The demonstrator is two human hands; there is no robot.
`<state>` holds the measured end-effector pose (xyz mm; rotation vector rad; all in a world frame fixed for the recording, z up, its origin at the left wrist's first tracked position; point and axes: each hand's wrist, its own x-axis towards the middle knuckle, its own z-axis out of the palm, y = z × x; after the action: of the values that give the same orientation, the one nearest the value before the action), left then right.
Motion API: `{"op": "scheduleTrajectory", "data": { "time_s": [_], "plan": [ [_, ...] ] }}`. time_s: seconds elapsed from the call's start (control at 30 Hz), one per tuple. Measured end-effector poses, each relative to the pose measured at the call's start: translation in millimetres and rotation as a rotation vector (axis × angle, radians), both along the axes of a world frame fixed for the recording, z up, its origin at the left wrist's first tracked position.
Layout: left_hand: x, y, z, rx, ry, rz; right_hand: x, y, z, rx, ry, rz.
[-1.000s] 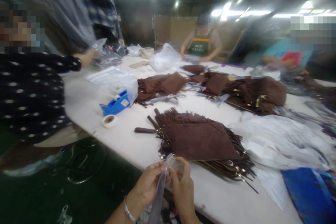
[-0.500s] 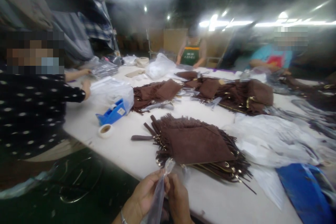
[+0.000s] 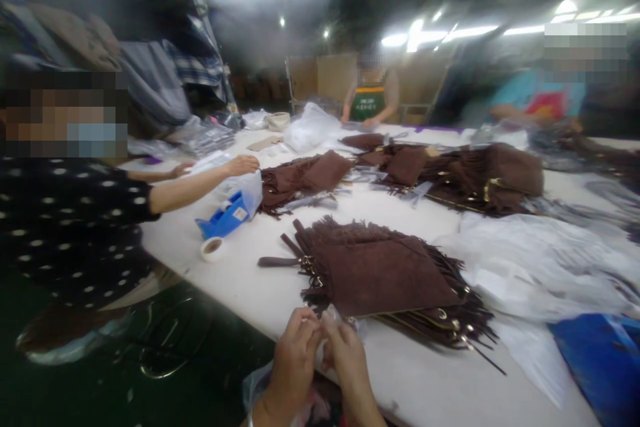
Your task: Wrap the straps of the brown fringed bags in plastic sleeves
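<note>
At the table's near edge, my left hand point(image 3: 295, 353) and my right hand point(image 3: 346, 350) are close together with their fingers pinched. Both grip a clear plastic bag point(image 3: 332, 312); a crumpled bit pokes up between the fingertips and more of it shows below beside my left wrist. How the bag is folded is hidden by the fingers. Just beyond my hands lies a stack of dark brown suede fringed bags point(image 3: 375, 270), with gold-coloured zips and clips and wrist straps pointing left.
A blue tape dispenser point(image 3: 225, 215) and a white tape roll point(image 3: 212, 249) stand on the white table point(image 3: 235, 283). More brown fringed bags point(image 3: 510, 177) lie farther back. White plastic bags point(image 3: 530, 260) and a blue object point(image 3: 597, 363) are at right. Co-workers are around the table.
My hands have closed in together, and the length of plastic that hung in front of my left hand is now mostly hidden. The co-worker at left has reached an arm out across the table.
</note>
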<state>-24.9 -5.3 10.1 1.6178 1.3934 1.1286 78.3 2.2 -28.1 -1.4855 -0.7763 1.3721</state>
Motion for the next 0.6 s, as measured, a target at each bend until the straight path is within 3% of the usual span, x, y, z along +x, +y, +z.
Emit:
{"op": "scheduleTrajectory", "data": {
  "time_s": [0.2, 0.47, 0.6],
  "plan": [
    [0.2, -2.8, -0.4, 0.028, 0.133, -0.046, 5.1, 4.8, 4.0, 0.125, 0.025, -0.007],
    [-3.2, -1.0, 10.3, -0.073, 0.013, -0.034, -3.2, 1.1, -2.5, 0.122, 0.228, -0.035],
    [8.5, -5.8, 29.8, -0.2, -0.07, 0.061, 7.1, 5.1, 8.8, 0.275, -0.164, 0.223]
  ]
}}
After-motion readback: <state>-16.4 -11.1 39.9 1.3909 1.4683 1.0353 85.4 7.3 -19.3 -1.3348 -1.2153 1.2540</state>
